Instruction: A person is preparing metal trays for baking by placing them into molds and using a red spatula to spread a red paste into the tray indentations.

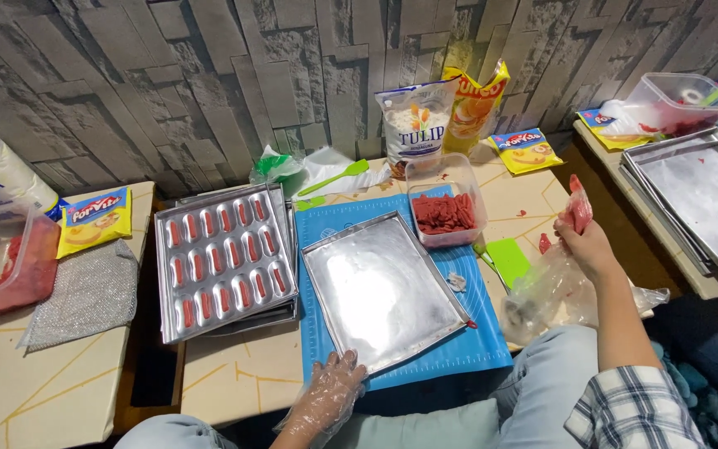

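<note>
My left hand [329,394], in a clear plastic glove, rests on the near edge of an empty silver baking tray [380,291] lying on a blue mat [477,345]. My right hand [585,242] is raised at the right, closed around a clear piping bag of red dough [577,208]. Left of the empty tray sits a moulded tray [223,259] whose oval wells hold red dough strips. Behind the empty tray stands a clear tub of red dough pieces [445,214].
Flour and oil pouches [417,120] lean on the stone-pattern wall. A green spatula [333,178] and green scraper [508,259] lie near the mat. Stacked silver trays [700,204] fill the right table. A tub [12,266], yellow sachet and grey cloth [85,293] sit left.
</note>
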